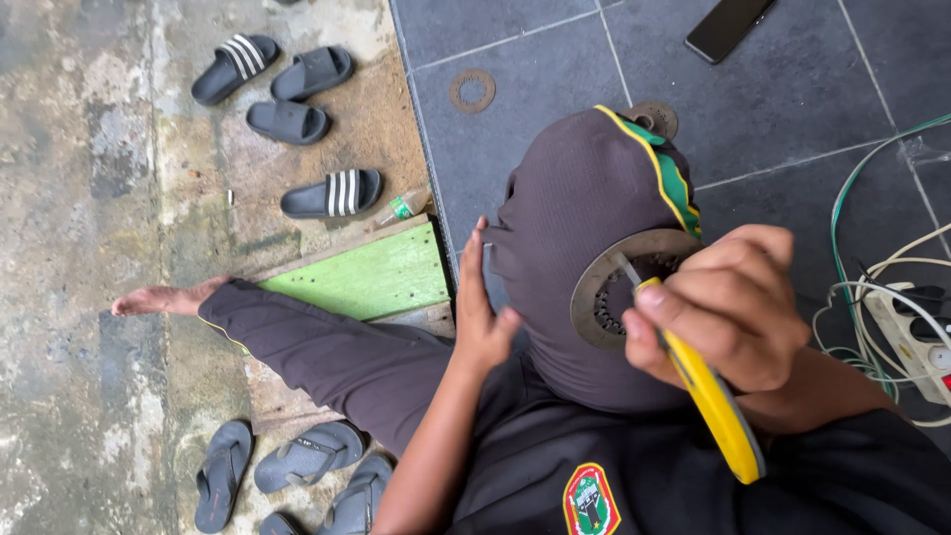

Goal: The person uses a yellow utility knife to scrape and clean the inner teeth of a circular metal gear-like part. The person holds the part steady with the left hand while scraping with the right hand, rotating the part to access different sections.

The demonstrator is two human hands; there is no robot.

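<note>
While the right hand (733, 307) pinches a yellow-handled screwdriver (708, 396) at centre right of the frame, its tip is set against a round metal disc (614, 287) that lies on a knee clothed in dark fabric. The left hand (480, 312) is spread flat, fingers together, pressed against the side of that knee just left of the disc. Nothing clamps the disc, so a hard push could make the tip skid off its rim toward the leg, or tip the disc onto the grey tiled floor (792, 89). Sandals (287, 94) sit upper left, a phone (728, 25) along the top edge, a power strip (916, 337) with tangled cables at right
</note>
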